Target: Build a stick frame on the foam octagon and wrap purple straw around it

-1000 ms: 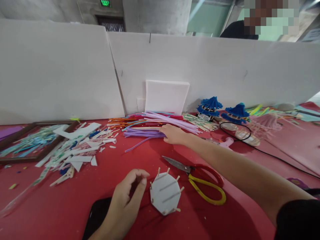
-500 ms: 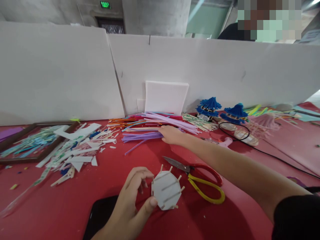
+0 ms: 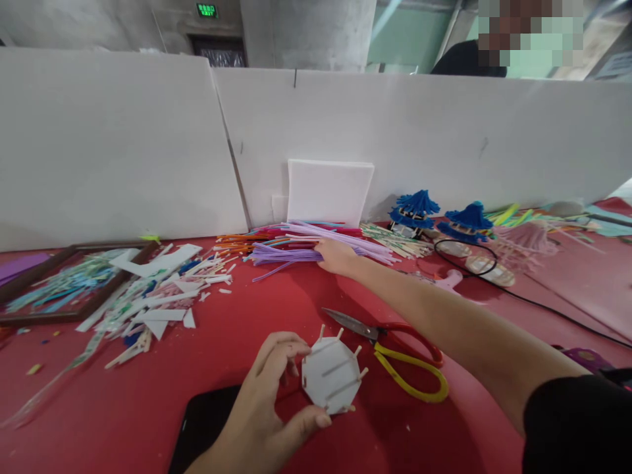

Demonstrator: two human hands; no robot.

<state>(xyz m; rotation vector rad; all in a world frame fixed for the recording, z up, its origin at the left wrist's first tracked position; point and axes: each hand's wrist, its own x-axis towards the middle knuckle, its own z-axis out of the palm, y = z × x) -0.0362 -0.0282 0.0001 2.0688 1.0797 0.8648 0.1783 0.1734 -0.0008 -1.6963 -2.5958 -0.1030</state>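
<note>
A white octagonal board [image 3: 332, 376] with short wooden sticks standing round its edge is held by my left hand [image 3: 279, 388], fingers at its left side and thumb at the lower edge. Farther off, my right hand [image 3: 338, 257] is closed over a bundle of purple pipe cleaners [image 3: 284, 253]; its fingertips are partly hidden. Between my hands and to the right lie scissors [image 3: 390, 342] with one red and one yellow handle, blades slightly apart. Behind the right hand, pale lilac pipe cleaners [image 3: 340, 236] lie across orange and red ones.
White scraps and sticks [image 3: 162, 296] lie at left beside a brown frame [image 3: 111, 296]. A black phone [image 3: 205, 421] lies under my left forearm. Two blue-roofed models [image 3: 415, 212], a black cable [image 3: 543, 306] and a pink glue gun [image 3: 450, 282] are at right. White panels [image 3: 419, 138] stand behind.
The purple bundle has moved back and a little right under my right hand, against the other pipe cleaners. My left thumb has slid right along the board's lower edge.
</note>
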